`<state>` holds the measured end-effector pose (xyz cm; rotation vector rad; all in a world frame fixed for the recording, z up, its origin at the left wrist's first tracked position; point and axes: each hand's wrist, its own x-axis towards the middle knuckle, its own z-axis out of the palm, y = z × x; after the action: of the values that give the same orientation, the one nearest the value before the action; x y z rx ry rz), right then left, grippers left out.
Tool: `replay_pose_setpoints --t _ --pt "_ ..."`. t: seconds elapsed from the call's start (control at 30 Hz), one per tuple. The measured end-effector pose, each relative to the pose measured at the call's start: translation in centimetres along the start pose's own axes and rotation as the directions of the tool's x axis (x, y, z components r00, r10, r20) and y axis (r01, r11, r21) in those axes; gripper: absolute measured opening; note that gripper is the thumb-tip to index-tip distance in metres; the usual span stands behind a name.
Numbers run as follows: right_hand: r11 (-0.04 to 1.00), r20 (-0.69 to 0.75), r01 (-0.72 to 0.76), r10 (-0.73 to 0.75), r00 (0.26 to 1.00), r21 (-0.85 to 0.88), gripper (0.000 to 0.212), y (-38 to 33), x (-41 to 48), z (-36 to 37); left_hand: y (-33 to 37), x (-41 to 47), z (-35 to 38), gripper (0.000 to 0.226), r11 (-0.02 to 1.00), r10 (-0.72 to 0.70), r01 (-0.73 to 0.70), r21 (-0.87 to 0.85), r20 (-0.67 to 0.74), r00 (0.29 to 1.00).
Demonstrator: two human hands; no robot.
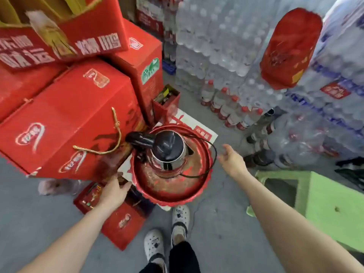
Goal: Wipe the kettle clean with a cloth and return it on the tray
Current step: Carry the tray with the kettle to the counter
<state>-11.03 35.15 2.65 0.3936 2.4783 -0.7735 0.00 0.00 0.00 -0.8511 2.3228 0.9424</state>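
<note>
Now both hands reach in empty: left hand [113, 192] spread by the tray [173, 196] rim, right hand [232, 159] open beside it. Kettle [167, 150] stands upright on the tray, cord [213, 152] looped around. No cloth visible. Best grip the black handle [138, 139], mind the cord. Carton [69, 123] lettering too blurred to read.

Shiny silver steel kettle [167, 152] with black lid, round red tray [173, 192], red cartons [74, 119] with white logos, pale green stool [325, 205].
</note>
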Motion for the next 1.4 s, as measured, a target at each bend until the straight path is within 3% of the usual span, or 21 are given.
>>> replay_pose_setpoints --t 0.17,0.27,0.5,0.67,0.83,1.03,1.13,1.4 --pt "0.999 0.044 -0.042 0.043 0.998 -0.03 0.061 2.4 6.3 3.8 -0.3 4.0 3.5 0.053 0.985 -0.126 0.124 -0.124 -0.01 0.992" --pt "0.999 0.097 -0.029 0.031 0.995 -0.022 0.053 1.9 7.5 4.5 -0.5 5.7 5.0 0.047 0.969 -0.169 0.166 -0.185 0.0 0.986" --pt "0.98 0.126 -0.123 0.104 0.987 0.158 0.053 2.4 9.4 5.8 -1.6 7.8 6.1 0.036 0.961 -0.171 0.163 -0.222 -0.021 0.985" --pt "0.908 0.194 -0.222 0.161 0.968 0.355 0.044 3.4 8.6 5.6 -1.1 7.1 5.3 0.042 0.927 -0.18 0.175 -0.333 0.017 0.984" --pt "0.871 0.141 -0.228 0.184 0.973 0.436 0.034 5.5 4.4 4.6 -0.4 4.3 4.5 0.042 0.857 -0.095 0.137 -0.497 0.11 0.989" --pt "0.819 -0.033 -0.132 0.181 0.983 0.559 0.041 8.6 -4.6 1.5 1.9 -1.6 2.1 0.042 0.827 0.161 -0.055 -0.56 0.141 0.977" --pt "0.775 -0.114 -0.103 0.221 0.969 0.623 0.037 9.4 -10.9 -0.9 4.0 -5.2 0.6 0.044 0.813 0.326 -0.187 -0.551 0.166 0.931" --pt "0.67 -0.294 -0.026 0.359 0.886 0.742 0.032 11.2 -26.9 -5.6 10.1 -13.5 -2.7 0.063 0.819 0.506 -0.345 -0.459 0.293 0.811"
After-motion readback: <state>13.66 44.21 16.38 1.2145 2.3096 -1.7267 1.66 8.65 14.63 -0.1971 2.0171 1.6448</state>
